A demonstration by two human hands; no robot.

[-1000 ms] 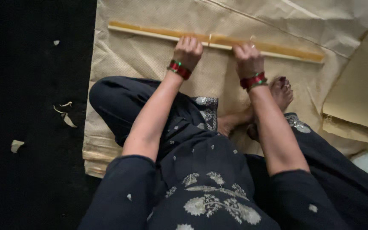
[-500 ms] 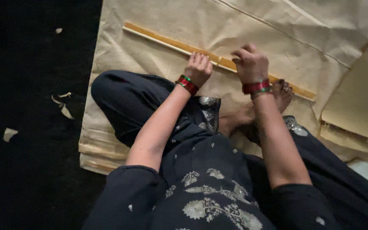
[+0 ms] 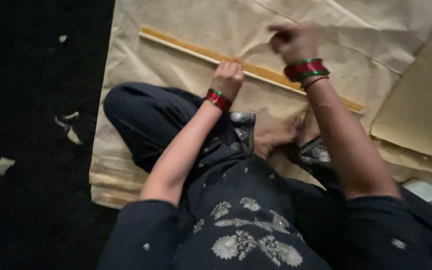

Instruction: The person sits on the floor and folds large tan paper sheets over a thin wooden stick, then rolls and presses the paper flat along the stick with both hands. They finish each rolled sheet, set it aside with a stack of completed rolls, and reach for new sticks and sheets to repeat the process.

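The person is wearing a dark navy tunic with pale floral embroidery, dark trousers, and red-and-green bangles circling both wrists.

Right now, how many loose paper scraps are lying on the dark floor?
4: one near the top, two close together left of the knee, one at the far left. More may be hidden in the dark.

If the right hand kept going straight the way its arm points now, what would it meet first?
The right hand is raised past the long wooden strip, with the arm pointing up the picture. Straight on, it would probably meet the tan paper sheets beyond the strip, near a crease. How high the hand hangs is unclear.
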